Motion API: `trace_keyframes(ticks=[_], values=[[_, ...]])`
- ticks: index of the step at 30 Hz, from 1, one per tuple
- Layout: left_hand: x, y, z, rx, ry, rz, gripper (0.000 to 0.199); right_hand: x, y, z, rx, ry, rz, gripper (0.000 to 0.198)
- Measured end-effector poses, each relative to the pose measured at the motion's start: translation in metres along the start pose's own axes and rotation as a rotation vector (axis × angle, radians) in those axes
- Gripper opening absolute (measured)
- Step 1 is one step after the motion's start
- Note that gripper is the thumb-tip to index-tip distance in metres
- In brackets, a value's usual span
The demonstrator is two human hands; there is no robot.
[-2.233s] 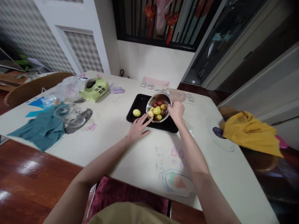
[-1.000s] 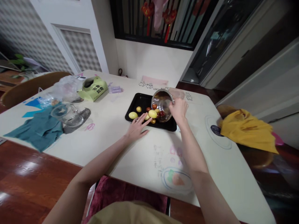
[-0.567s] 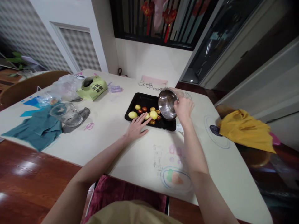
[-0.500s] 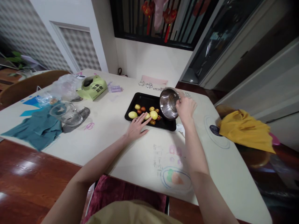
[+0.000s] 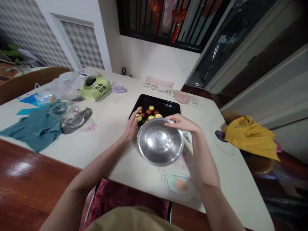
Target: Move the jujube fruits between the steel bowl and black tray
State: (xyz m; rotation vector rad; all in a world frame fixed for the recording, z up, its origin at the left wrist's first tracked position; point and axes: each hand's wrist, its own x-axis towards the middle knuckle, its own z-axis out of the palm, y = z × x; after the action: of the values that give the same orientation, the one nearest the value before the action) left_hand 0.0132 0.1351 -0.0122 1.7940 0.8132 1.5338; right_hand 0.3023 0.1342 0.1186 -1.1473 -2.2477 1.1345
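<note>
Near edge first: steel bowl [image 5: 160,146] is now in front of the tray, nearer the surface's [image 5: 108,138] near edge; ½ sec ago it was tipped at the tray's R end. R hand [image 5: 184,124] has it by the far rim, thumb & fingers pinched narrow on the lip. Can't tell if inside or base faces cam, but no fruit shows in it. L hand [image 5: 131,125] has also changed: no longer flat by the tray's near edge, now turned on its side at the near-L corner, fingers straight, holding nothing visible; contact w/ tray or fruit unclear. Next out, black tray [image 5: 167,107], approx mid-surface: fruit [image 5: 148,112], yellow-green & red-brown, lies in its L & middle, some hidden behind bowl. 2 secs back most was in the bowl, so I'd judge the tipping-out done, or v. nearly, w/ spreading poss. still to do. Toward the surface's L edge, unchanged: teal cloth [image 5: 36,131], glass jug [image 5: 72,120]; farther, nr far-L corner, green box [image 5: 99,91].
</note>
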Motion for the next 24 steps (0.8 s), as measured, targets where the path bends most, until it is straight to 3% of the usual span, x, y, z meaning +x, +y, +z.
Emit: trace_keyframes(ticks=[1,3,7,13,17,19,24], values=[[0.001,0.002,-0.002,-0.049,0.014,0.006,0.064,0.007,-0.001,0.010,0.048,-0.162,-0.001,0.041],[0.003,0.006,-0.003,-0.109,0.013,0.029,0.064,0.019,-0.003,0.027,0.117,-0.360,-0.008,0.041],[0.003,0.006,-0.003,-0.156,-0.078,0.083,0.062,0.028,0.001,0.043,0.095,-0.363,0.028,0.039],[0.001,0.010,-0.002,-0.186,-0.250,0.146,0.054,0.023,0.023,0.030,-0.019,-0.180,0.141,0.033],[0.000,0.015,-0.004,-0.228,-0.416,0.137,0.043,0.025,0.033,0.024,-0.185,0.332,0.129,0.033],[-0.002,0.014,-0.004,-0.259,-0.463,0.115,0.040,0.030,0.039,0.029,-0.321,0.512,0.086,0.027],[-0.005,0.011,-0.004,-0.274,-0.495,0.090,0.040,0.045,0.055,0.048,-0.429,0.467,0.013,0.037]])
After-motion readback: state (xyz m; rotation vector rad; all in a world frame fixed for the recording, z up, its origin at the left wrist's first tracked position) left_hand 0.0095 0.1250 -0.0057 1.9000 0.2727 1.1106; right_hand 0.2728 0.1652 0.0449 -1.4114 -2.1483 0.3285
